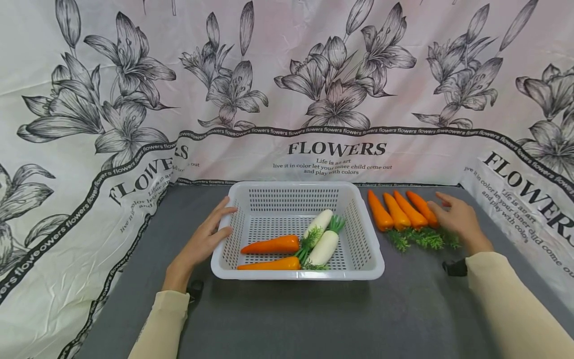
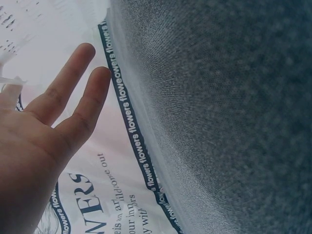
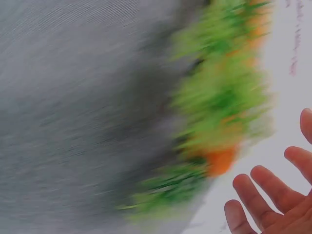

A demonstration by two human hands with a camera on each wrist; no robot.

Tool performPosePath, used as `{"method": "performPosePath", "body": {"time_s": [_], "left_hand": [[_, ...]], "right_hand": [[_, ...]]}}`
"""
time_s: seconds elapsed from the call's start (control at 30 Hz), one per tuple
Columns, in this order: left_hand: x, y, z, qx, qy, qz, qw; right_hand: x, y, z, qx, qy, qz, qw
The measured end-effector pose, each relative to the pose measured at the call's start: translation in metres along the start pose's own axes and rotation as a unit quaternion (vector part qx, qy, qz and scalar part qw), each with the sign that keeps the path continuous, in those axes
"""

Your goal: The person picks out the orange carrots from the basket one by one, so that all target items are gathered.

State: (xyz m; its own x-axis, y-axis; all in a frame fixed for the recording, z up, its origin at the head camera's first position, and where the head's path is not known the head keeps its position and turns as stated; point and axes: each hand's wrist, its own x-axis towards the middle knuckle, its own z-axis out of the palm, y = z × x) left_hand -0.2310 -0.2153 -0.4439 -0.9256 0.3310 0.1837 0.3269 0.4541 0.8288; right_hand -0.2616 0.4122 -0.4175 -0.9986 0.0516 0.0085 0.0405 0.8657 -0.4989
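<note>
A white plastic basket [image 1: 298, 274] holds two orange carrots [image 1: 271, 245] and two white radishes [image 1: 325, 247] with green tops. My left hand [image 1: 204, 237] rests on its left rim, fingers spread; in the left wrist view two fingers [image 2: 73, 105] extend nearly straight. To the right of the basket, several carrots [image 1: 396, 212] lie side by side, leafy ends toward me. Beside the rightmost one is my right hand [image 1: 462, 222], slightly blurred. The right wrist view shows that hand's straight, spread fingers [image 3: 273, 185] with nothing held, near blurred green carrot leaves [image 3: 222, 92].
The grey tabletop [image 1: 291, 319] extends in front of the basket and to both sides. A white flower-printed cloth [image 1: 336, 159] hangs behind the table and along both sides. Dark straps [image 1: 455, 268] sit at the wrists.
</note>
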Motion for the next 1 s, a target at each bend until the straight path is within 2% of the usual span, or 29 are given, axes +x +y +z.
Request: {"method": "performPosePath", "body": {"time_s": [0.13,0.33,0.63,0.77,0.9,1.0], "left_hand": [[0.0,0.0,0.0,-0.003,-0.001,0.003,1.0],[-0.001,-0.001,0.0,-0.002,-0.002,0.0,1.0],[0.001,0.001,0.001,0.001,-0.001,0.005,1.0],[0.0,0.001,0.001,-0.002,-0.004,0.005,1.0],[-0.001,0.0,0.001,-0.005,-0.003,0.005,1.0],[-0.001,-0.001,0.0,-0.008,-0.002,0.006,0.9999]], "right_hand": [[0.007,-0.03,-0.009,-0.001,0.006,-0.026,0.9996],[0.014,-0.088,-0.016,0.004,0.018,-0.091,0.9957],[0.014,-0.172,-0.002,0.015,-0.012,-0.182,0.9831],[0.013,-0.2,0.012,0.019,-0.031,-0.231,0.9723],[0.011,-0.225,0.03,0.02,-0.047,-0.298,0.9532],[0.008,-0.24,0.046,0.023,-0.076,-0.338,0.9379]]}}
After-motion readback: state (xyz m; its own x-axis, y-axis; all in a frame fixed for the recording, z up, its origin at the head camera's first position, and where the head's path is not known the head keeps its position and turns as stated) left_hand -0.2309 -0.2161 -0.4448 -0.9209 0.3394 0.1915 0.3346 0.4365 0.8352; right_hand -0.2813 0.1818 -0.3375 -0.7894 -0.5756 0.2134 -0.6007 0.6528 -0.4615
